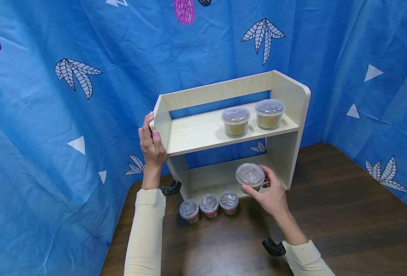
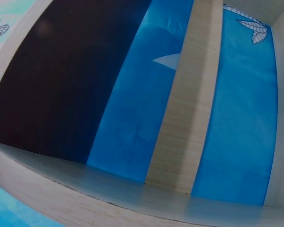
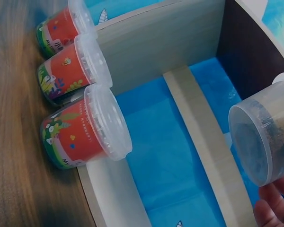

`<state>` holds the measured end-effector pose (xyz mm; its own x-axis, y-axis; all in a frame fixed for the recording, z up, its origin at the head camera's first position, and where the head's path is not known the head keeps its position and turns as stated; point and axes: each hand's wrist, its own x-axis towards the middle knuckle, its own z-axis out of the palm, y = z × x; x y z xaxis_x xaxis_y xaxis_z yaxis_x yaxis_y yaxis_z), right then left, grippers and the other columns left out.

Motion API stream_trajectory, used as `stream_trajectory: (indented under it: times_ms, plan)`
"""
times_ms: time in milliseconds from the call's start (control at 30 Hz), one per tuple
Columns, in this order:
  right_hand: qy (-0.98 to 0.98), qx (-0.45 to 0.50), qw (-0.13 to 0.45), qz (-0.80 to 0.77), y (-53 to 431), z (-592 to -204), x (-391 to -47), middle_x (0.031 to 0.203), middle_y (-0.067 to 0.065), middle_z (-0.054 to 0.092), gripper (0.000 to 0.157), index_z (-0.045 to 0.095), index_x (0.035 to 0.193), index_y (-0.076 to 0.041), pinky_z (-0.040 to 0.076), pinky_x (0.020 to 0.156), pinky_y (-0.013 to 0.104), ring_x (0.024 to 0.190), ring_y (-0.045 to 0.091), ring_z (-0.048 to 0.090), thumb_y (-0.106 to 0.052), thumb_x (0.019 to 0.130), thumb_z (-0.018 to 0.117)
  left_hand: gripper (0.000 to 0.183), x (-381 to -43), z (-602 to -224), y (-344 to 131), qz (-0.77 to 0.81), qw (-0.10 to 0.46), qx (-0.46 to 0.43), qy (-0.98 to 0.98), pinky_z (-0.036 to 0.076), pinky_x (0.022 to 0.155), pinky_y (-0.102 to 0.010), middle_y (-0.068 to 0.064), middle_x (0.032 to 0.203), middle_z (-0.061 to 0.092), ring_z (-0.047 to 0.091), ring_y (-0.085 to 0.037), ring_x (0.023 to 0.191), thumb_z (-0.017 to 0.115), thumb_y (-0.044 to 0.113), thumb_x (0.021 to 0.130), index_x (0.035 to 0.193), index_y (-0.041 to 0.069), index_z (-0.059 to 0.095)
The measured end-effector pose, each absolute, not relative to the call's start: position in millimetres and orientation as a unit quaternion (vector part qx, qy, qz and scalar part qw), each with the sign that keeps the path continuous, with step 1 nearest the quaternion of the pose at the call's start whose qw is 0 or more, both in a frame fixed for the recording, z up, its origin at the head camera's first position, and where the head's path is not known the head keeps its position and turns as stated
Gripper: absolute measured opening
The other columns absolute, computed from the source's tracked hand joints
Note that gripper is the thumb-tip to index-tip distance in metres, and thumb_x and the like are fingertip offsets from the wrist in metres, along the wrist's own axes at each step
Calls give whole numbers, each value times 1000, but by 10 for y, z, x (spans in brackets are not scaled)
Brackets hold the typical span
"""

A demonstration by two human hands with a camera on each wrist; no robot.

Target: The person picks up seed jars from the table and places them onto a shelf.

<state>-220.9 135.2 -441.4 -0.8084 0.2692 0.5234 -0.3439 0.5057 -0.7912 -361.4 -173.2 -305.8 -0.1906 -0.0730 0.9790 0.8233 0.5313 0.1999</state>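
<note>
My right hand (image 1: 273, 194) grips a round clear plastic tub (image 1: 249, 174) between thumb and fingers, in front of the shelf's lower opening. In the right wrist view this tub (image 3: 273, 130) shows brownish contents, and fingertips (image 3: 270, 201) lie at its side. With its fingers extended, my left hand (image 1: 152, 147) rests against the left side panel (image 1: 162, 124) of a pale wooden two-tier shelf. Two lidded tubs, a left one (image 1: 236, 122) and a right one (image 1: 269, 114), stand on the upper board with yellowish contents.
Three small lidded cups with red printed labels, left (image 1: 189, 211), middle (image 1: 209, 206) and right (image 1: 229, 202), line up on the dark wooden table (image 1: 217, 249) before the shelf's lower board (image 1: 206, 178). A patterned blue curtain (image 1: 203, 46) hangs behind.
</note>
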Motion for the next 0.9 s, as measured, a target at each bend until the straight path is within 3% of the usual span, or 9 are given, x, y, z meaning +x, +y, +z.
stream_trajectory:
  times_ms: [133, 233, 467, 733, 900]
  plan:
    - [-810, 27, 308, 497, 1339, -4376, -2210, 115, 14, 64, 79, 52, 136, -2, 45, 71, 25, 92, 21, 55, -25, 69, 89, 53, -3614, -3057, -1736, -392, 570, -282, -665, 40, 73, -36, -12, 140, 54, 48, -34, 98, 34, 38, 100, 136, 2, 49]
    - [-809, 32, 311, 498, 1324, -4344, -2213, 115, 14, 64, 79, 52, 135, -2, 45, 70, 24, 90, 21, 55, -25, 69, 89, 53, -3611, -3053, -1738, -390, 568, -282, -667, 41, 73, -37, -12, 141, 54, 48, -35, 98, 34, 37, 100, 136, 2, 49]
    - [-803, 48, 315, 504, 1279, -4267, -2228, 115, 13, 63, 80, 52, 135, -2, 49, 70, 39, 89, 19, 54, -24, 68, 90, 53, -3604, -3048, -1738, -389, 567, -281, -669, 42, 74, -38, -11, 140, 54, 48, -35, 99, 34, 38, 100, 136, 2, 49]
    - [-797, 62, 328, 503, 1255, -4227, -2263, 113, 13, 64, 79, 53, 135, -2, 45, 69, 26, 90, 18, 54, -21, 67, 89, 54, -3606, -3049, -1739, -389, 568, -281, -668, 42, 73, -37, -12, 141, 54, 48, -35, 98, 34, 39, 101, 137, 2, 48]
    - [-795, 71, 335, 501, 1240, -4188, -2288, 112, 13, 65, 79, 53, 135, -1, 46, 68, 25, 88, 18, 55, -21, 67, 89, 53, -3601, -3050, -1737, -389, 564, -281, -671, 43, 74, -37, -11, 141, 54, 48, -35, 98, 34, 38, 100, 137, 2, 48]
